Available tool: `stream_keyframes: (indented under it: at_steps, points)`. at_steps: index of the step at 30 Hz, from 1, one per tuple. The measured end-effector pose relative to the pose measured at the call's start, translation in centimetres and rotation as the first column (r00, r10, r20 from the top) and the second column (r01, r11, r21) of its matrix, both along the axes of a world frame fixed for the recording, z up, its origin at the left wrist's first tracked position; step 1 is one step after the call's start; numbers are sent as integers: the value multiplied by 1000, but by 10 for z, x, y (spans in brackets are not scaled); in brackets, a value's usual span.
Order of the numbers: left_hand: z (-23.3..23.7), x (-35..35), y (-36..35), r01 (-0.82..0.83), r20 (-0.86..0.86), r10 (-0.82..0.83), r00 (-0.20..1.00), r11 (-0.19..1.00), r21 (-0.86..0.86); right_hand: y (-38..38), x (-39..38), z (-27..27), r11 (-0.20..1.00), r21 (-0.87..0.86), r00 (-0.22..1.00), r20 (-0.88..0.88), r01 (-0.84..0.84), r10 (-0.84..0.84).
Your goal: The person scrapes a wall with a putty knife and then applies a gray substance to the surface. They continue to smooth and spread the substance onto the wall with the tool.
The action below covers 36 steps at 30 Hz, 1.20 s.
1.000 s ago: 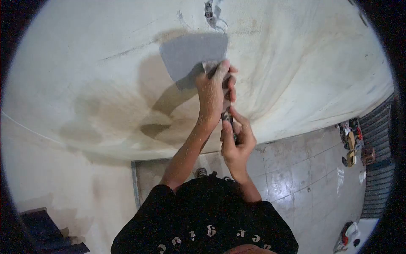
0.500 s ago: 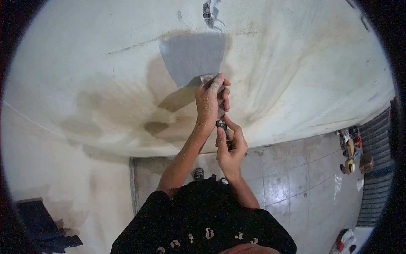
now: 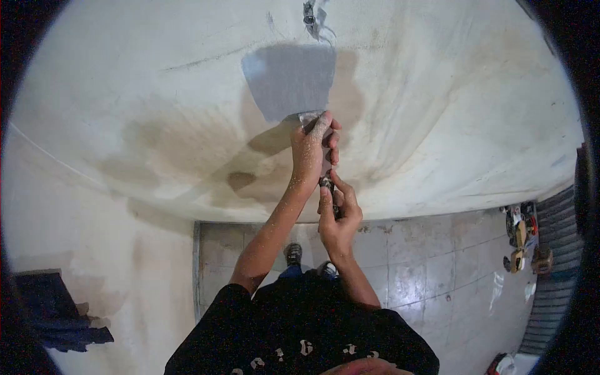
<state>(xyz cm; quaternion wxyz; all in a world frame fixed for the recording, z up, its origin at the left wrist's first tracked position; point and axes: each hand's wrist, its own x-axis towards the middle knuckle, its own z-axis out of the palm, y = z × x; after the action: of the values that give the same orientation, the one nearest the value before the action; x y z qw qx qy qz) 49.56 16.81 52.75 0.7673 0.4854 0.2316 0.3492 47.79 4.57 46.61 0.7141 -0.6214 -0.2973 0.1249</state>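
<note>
A scraper with a wide blade and dark handle is held upright against the pale wall, its blade edge at the lower right of a smooth grey patch. My left hand is closed around the blade part, thumb near the top edge, with whitish dust on the skin. Below it, my right hand grips the handle between thumb and fingers. Part of the blade is hidden behind my left hand.
A wire end sticks out of the wall above the patch. Grey floor tiles lie below, around my shoes. Several small items stand by a ribbed shutter at right; dark cloth hangs at left.
The camera view has shifted a little, with more of my shoes showing. My hands and the scraper sit slightly lower against the grey patch; both grips are the same.
</note>
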Motion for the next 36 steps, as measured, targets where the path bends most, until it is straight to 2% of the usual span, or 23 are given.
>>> stream_keyframes:
  at_steps: [2, 6, 9, 11, 14, 17, 18, 19, 20, 21, 24, 28, 30, 33, 35, 36]
  points:
    - [-4, 2, 5, -2, 14, 1, 1000, 999, 38, 7, 1, -9, 999, 22, 996, 88, 30, -32]
    - [-6, 2, 4, -37, 62, 37, 997, 999, 4, 8, 1, -11, 999, 28, 998, 58, 24, -26]
    - [5, 0, 3, -19, -2, 19, 1000, 1000, -19, 7, 1, -11, 999, 7, 994, 107, 36, -37]
    - [2, 0, 5, 6, 45, -6, 999, 1000, -1, 8, -2, -8, 999, 32, 995, 96, 37, -40]
    - [9, 5, 9, -10, 95, 5, 995, 999, 49, 16, 7, -6, 995, 74, 979, 186, 68, -80]
    - [38, 11, 8, 6, 103, -13, 995, 997, 73, 22, 12, 18, 991, 109, 985, 147, 74, -90]
    - [46, 12, 9, 11, 100, -20, 995, 995, 95, 21, 11, 28, 993, 104, 996, 63, 57, -64]
    - [52, 13, 9, 13, 98, -25, 995, 993, 121, 22, 10, 26, 992, 114, 996, 62, 59, -67]
    - [46, 10, 8, -12, 71, 6, 997, 996, 84, 23, 9, 24, 990, 123, 996, 60, 62, -69]
    - [32, 8, 9, -26, 67, 20, 998, 996, 81, 26, 8, 0, 985, 149, 984, 140, 84, -105]
    - [-2, 8, 14, -43, 55, 40, 998, 997, 57, 24, 8, -5, 989, 119, 972, 205, 93, -116]
    - [37, 9, 14, -32, 141, 14, 990, 992, 121, 21, 8, 37, 996, 83, 999, 17, 25, -27]
    - [39, 11, 15, -38, 133, 21, 991, 991, 129, 22, 7, 23, 995, 94, 997, 64, 45, -51]
    - [-3, 6, 13, -21, 30, 19, 999, 998, 52, 19, 4, -2, 994, 77, 986, 143, 77, -87]
    - [16, 5, 13, -5, 77, -1, 997, 997, 80, 22, 4, 3, 992, 94, 980, 170, 89, -104]
    - [27, 6, 12, -6, 90, -2, 996, 996, 94, 22, 4, 15, 992, 100, 989, 122, 74, -86]
